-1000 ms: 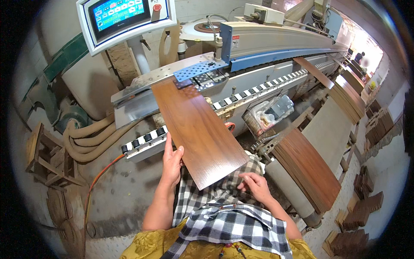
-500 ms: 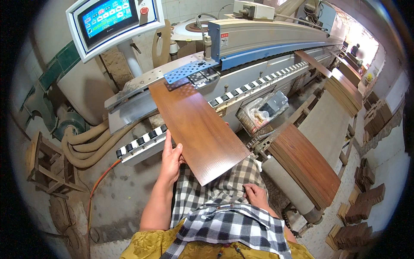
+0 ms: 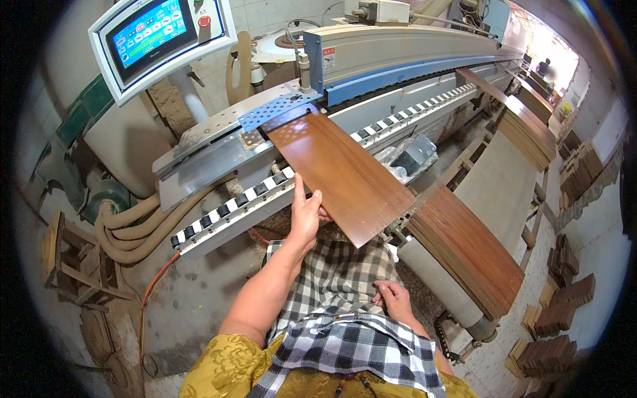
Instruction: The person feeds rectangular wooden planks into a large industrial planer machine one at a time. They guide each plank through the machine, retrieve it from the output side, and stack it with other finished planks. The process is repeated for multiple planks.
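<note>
A long brown wood-grain board (image 3: 342,176) lies across the roller rail, its far end under the perforated blue guard (image 3: 279,114) of a long machine. My left hand (image 3: 306,219) grips the board's left edge, with the index finger stretched along it and the other fingers partly hidden below. Near my lap, over the checked cloth, my right hand (image 3: 394,300) is loosely curled with nothing in it. The roller rail (image 3: 232,207), with black and white rollers, runs beneath the board and on along the machine.
A stack of brown boards (image 3: 468,252) rests on a roller conveyor (image 3: 434,282) at my right. A touch screen panel (image 3: 156,40) stands far left. Ribbed hoses (image 3: 129,229) and a wooden stool (image 3: 83,265) are at left. More board piles (image 3: 544,358) stand on the right floor.
The board and my left hand have shifted to the right and farther away along the machine. My right hand stays near my lap. The view has turned slightly.
</note>
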Tool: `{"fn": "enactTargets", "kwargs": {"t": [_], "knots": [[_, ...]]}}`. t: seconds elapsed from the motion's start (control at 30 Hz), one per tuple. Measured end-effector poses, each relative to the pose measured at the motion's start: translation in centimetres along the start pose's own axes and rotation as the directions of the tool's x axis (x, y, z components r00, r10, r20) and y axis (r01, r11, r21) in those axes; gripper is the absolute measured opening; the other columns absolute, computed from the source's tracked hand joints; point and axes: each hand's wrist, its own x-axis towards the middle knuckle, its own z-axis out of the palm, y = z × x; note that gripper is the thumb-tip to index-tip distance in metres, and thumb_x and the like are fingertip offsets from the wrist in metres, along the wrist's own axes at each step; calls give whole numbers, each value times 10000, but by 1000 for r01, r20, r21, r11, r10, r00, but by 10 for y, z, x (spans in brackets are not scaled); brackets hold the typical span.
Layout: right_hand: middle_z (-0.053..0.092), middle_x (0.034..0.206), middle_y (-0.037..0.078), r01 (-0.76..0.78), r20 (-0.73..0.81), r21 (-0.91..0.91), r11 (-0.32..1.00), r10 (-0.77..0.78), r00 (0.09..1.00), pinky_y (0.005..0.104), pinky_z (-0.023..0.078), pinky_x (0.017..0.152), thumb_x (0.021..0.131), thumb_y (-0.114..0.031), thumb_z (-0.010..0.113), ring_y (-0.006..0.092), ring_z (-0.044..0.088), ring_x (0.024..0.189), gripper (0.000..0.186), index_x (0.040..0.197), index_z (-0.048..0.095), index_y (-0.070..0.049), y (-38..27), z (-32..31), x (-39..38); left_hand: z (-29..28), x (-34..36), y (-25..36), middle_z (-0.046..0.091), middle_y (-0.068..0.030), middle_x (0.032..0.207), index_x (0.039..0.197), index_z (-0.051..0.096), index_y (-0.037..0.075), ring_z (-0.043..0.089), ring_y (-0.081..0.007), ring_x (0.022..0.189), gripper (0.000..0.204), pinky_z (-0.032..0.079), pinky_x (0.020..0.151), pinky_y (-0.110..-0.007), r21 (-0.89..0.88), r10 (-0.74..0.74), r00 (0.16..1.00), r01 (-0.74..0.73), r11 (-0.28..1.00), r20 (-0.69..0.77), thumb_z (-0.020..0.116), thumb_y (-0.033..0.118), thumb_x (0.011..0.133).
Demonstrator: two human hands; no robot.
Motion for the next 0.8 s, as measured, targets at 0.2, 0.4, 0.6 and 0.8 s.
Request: {"fn": "enactTargets", "kwargs": {"t": [0.2,0.4,0.6,0.8], "knots": [[609,668,64,61,-280,183,981,-8,960,194,426,526,901,-159,464,78,520,541,219,1002,577,-1,-13,-53,-5,46,33,-3,559,-83,688,1387,-100,129,542,-133,553,642,468,517,-277,55,-43,999,42,998,7,347,113,926],[575,666,41,252,-747,-122,960,-256,614,199,409,536,911,-191,460,70,493,563,234,1026,558,-13,-27,-158,-38,81,68,-29,547,-82,749,1389,23,121,523,-118,553,586,459,499,-252,26,30,999,-29,999,-11,379,177,928],[560,1097,168,-341,-839,-544,767,-508,196,331,395,875,895,-238,467,261,526,1012,382,1171,487,25,3,-249,-89,126,66,-117,561,-215,875,1048,492,-38,556,-342,846,306,437,770,-401,499,147,962,-247,831,231,461,182,838],[466,1241,194,-463,-942,-307,832,-197,271,356,344,933,868,-362,492,299,459,1112,537,1237,433,25,51,-293,-102,159,52,-163,304,-235,1342,1316,268,-42,293,-336,1253,663,244,1033,-358,668,-144,815,-344,659,561,491,362,840]]}}
